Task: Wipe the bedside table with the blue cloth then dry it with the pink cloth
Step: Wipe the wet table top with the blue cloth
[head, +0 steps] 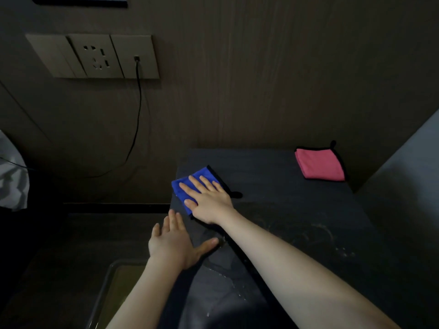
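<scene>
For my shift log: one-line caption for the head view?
Right hand presses blue cloth flat on bedside table; pink cloth waits folded at back.

Open tabletop (273, 186) between blue cloth (190, 184) at left edge and pink cloth (320, 166) in far right corner; wall (237, 91) close behind, panel (403, 174) hemming right side.

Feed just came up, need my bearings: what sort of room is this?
Probably a bedroom: a dark bedside table, rumpled white bedding at left, and a wall socket panel with a cable plugged in.
</scene>
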